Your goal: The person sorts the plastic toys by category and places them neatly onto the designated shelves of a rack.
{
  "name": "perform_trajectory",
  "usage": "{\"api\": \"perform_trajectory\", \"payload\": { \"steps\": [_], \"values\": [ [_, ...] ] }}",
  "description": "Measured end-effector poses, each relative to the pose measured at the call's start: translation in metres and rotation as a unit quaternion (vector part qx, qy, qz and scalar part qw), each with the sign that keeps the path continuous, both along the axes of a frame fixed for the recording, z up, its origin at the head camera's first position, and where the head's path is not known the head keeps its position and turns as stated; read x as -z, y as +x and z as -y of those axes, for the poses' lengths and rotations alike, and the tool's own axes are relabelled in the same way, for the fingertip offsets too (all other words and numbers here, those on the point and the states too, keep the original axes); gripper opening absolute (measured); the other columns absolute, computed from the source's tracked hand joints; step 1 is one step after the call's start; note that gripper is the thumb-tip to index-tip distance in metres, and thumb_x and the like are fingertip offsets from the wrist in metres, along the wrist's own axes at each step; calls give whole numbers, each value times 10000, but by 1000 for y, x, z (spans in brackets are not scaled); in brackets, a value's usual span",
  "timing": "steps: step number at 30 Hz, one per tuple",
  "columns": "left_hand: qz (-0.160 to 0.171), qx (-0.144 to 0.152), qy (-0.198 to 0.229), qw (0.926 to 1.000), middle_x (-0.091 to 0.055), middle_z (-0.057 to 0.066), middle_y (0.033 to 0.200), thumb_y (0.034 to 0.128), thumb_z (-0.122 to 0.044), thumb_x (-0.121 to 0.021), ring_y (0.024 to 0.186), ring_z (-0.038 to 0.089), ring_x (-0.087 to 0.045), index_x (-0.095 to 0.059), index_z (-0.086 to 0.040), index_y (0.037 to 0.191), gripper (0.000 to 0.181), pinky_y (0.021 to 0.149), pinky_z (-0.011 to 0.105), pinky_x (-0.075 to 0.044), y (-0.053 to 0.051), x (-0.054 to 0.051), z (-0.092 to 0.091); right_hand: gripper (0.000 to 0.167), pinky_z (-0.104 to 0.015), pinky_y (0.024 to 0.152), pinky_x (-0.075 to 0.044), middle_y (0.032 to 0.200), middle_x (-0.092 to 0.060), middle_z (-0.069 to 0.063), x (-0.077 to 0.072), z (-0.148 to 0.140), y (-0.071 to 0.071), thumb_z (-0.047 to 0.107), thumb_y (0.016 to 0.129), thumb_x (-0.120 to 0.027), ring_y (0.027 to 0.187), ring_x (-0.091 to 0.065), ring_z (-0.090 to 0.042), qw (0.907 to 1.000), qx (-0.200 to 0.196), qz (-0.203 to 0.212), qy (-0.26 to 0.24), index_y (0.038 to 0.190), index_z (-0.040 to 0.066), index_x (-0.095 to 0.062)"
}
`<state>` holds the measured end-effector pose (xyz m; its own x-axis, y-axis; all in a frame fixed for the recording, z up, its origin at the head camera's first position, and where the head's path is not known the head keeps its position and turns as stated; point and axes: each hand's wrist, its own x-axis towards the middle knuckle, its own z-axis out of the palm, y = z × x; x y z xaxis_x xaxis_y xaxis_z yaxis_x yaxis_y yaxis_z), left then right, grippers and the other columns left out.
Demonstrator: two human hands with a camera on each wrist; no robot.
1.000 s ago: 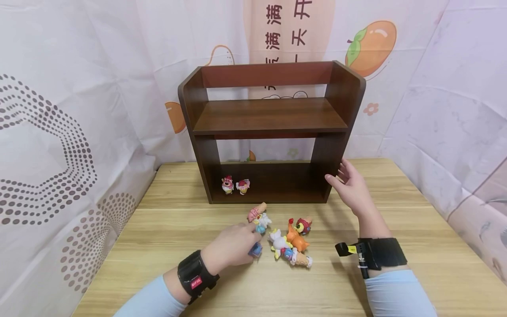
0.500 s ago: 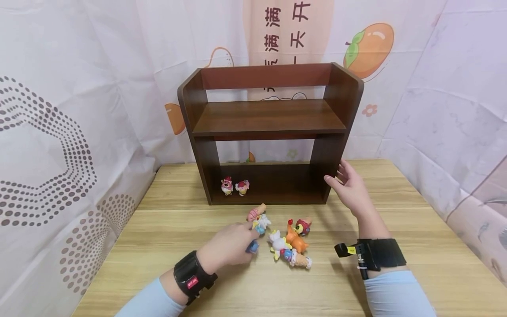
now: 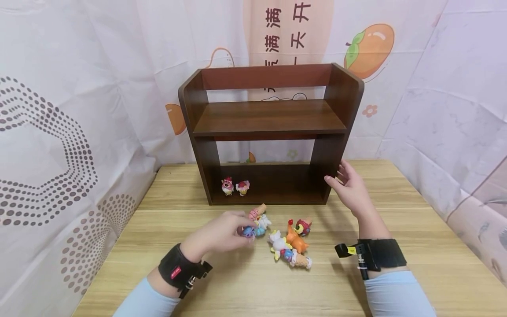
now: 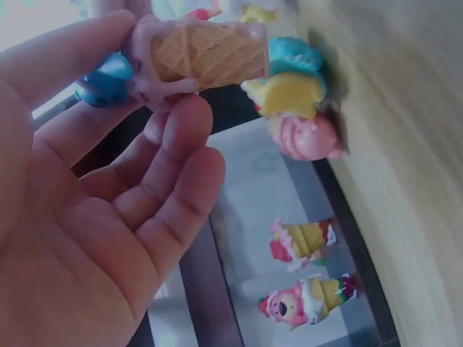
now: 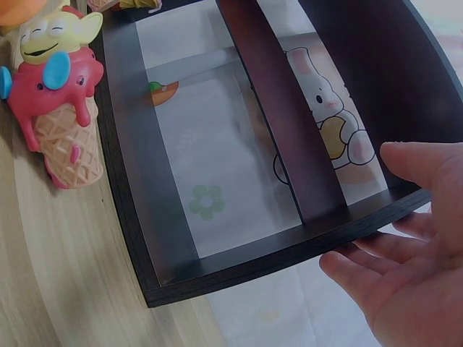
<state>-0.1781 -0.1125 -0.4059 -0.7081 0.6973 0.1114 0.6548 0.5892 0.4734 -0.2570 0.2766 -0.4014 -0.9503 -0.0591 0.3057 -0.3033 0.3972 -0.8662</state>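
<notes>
Left hand: this one (image 3: 219, 232) has a blue-headed cone figure (image 4: 206, 54) pinched between thumb and fingers, waffle end pointing down at the bench (image 3: 158, 229). It's right by the turquoise figure (image 3: 260, 231); can't tell from here if they touch.
Right hand: over on the right (image 3: 352, 189), gripping the brown shelf (image 3: 269, 115) by its right side panel, thumb on the inner side, fingers round the outside.
Shelf, lower level: two little cone guys standing at the left end, a pink bear (image 3: 227, 186) and, just right of it, a red-and-pink figure (image 3: 243, 188).
Loose stuff, left bunch: on the near side of the shelf, a pink cone figure (image 3: 256, 212) lies on its side, with a white figure (image 3: 263, 220) and the turquoise one bunched up close.
Loose stuff, right bunch: white-and-yellow figure (image 3: 278, 241), orange figure (image 3: 297, 241) beside it, red-topped cone figure (image 3: 303, 226) on the far side, and another blue-headed one with white icing (image 3: 299, 259) lying nearest me.
Backdrop: printed curtain (image 3: 368, 48) with a big orange fruit, on the far side of the shelf.
</notes>
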Motion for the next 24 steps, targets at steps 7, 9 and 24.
{"api": "perform_trajectory", "payload": {
  "steps": [7, 9, 24],
  "values": [
    [-212, 116, 245, 9994, -638, -71, 989, 913, -212, -760, 797, 172, -610, -726, -80, 1208, 325, 681, 244, -498, -5, -6, 4, 791, -588, 1063, -359, 1567, -355, -268, 0, 0, 1, 267, 995, -680, 1409, -376, -473, 10000, -18, -45, 3, 1619, 80, -231],
    [-220, 97, 272, 9993, -662, -63, 1018, 912, -209, -763, 794, 168, -613, -724, -73, 1210, 329, 685, 246, -503, -6, -7, 5, 795, -583, 1062, -362, 1566, -356, -269, -1, 0, 1, 272, 995, -679, 1409, -378, -470, 10000, -15, -52, 30, 1619, 74, -228],
    [-383, -257, 242, 9986, -716, -34, 1070, 951, -170, -740, 816, 86, -600, -722, -89, 1215, 277, 720, 273, -539, -20, -27, 9, 813, -592, 1058, -364, 1567, -340, -291, -2, -1, 1, 256, 995, -681, 1406, -371, -488, 10000, -13, 18, 5, 1621, 59, -202]
  ]
}}
